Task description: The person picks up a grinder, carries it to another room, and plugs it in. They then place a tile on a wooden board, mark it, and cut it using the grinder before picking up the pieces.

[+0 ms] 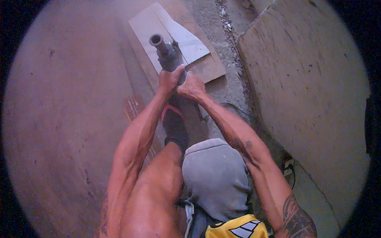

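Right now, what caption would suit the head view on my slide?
Left hand and right hand grip a dark grey tool over a pale panel on a brown board.

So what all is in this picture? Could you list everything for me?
Handheld power tool: one, dark grey, in both hands
White panel: seemingly one, white, partly behind the tool
Wooden board: one, light brown, under the panel
Large sheet: one, brown, at right
Narrow strip: one, reddish, left of the foot
Cable: at least one, dark, beside the right forearm
Floor: one, brownish, at left
Sock: one, black, on the left foot
Sandal strap: one, red, over the sock
Shorts: one pair, grey, lower centre
Yellow cloth: one, printed, bottom edge
Left hand, right hand: two, bare, gripping the tool
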Action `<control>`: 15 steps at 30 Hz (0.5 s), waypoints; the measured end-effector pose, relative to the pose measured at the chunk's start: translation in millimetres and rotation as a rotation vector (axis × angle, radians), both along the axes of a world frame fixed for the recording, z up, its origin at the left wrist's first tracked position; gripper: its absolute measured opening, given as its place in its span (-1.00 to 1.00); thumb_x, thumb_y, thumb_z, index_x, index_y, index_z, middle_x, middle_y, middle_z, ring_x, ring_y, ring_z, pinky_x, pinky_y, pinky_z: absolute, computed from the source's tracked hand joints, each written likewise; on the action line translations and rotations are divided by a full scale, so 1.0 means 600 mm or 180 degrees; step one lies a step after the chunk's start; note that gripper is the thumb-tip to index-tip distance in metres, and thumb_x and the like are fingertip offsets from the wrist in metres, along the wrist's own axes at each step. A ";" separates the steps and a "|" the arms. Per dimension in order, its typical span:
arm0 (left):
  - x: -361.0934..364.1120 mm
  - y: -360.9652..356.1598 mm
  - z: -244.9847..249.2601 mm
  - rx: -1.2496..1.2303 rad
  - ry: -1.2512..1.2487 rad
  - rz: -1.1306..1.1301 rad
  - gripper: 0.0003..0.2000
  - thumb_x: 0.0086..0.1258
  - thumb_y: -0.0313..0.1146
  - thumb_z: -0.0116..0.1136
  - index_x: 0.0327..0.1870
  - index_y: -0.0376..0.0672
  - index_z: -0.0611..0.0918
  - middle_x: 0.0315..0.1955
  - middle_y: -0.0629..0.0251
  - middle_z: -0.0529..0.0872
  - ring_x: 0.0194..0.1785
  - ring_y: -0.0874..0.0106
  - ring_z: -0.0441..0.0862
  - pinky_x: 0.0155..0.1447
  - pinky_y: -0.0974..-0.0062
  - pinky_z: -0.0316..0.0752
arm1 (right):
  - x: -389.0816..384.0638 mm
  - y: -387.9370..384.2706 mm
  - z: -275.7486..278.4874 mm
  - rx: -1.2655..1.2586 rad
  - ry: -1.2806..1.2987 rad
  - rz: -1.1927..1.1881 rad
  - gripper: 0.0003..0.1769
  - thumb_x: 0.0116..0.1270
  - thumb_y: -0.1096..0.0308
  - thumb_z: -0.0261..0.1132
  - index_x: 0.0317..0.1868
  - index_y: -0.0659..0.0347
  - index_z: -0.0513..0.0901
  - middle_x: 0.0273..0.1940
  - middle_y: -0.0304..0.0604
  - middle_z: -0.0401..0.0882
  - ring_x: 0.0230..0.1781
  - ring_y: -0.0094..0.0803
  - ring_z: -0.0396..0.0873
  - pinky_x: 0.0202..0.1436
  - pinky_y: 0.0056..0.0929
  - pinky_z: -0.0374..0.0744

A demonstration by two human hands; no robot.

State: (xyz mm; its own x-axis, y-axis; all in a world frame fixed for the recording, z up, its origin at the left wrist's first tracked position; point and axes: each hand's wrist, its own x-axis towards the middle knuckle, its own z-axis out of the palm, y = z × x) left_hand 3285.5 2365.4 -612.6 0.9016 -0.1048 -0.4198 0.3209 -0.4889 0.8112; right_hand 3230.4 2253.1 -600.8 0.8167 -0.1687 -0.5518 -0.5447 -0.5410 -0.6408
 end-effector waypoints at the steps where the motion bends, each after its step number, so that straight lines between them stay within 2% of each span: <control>1: -0.006 -0.001 0.005 -0.0064 -0.0086 -0.0011 -0.61 0.26 -0.10 0.35 -0.18 -0.31 0.71 -0.38 0.23 0.76 -0.29 0.45 0.69 -0.19 0.38 0.55 | -0.003 -0.002 0.006 -0.0004 0.0005 0.0028 -0.47 -0.08 0.17 0.38 -0.19 0.48 0.64 -0.22 0.33 0.67 -0.10 0.18 0.67 -0.04 -0.05 0.61; 5: -0.013 0.001 -0.013 -0.0279 -0.0225 -0.0008 -0.62 0.26 -0.09 0.35 -0.20 -0.29 0.70 -0.40 0.24 0.75 -0.32 0.42 0.69 -0.20 0.36 0.55 | -0.013 -0.008 0.032 0.0107 0.0084 -0.0016 -0.40 -0.09 0.14 0.40 -0.13 0.50 0.59 -0.17 0.35 0.65 -0.08 0.19 0.66 -0.02 -0.04 0.62; 11: -0.030 0.004 -0.024 0.0194 -0.0126 -0.0161 -0.57 0.26 -0.01 0.32 -0.15 -0.27 0.70 -0.36 0.18 0.76 -0.26 0.32 0.71 -0.14 0.31 0.55 | -0.032 -0.014 0.028 0.0169 0.0113 0.0060 -0.34 -0.09 0.08 0.43 -0.11 0.52 0.57 -0.15 0.37 0.64 -0.05 0.19 0.65 0.01 -0.01 0.61; 15: -0.049 -0.004 -0.002 0.0126 -0.0183 -0.0074 -0.56 0.25 -0.01 0.33 -0.17 -0.29 0.70 -0.36 0.16 0.77 -0.26 0.32 0.72 -0.14 0.31 0.55 | -0.045 -0.013 0.016 0.0144 0.0108 0.0032 -0.35 -0.11 0.15 0.47 -0.07 0.45 0.54 -0.12 0.30 0.66 -0.04 0.18 0.65 0.02 0.00 0.62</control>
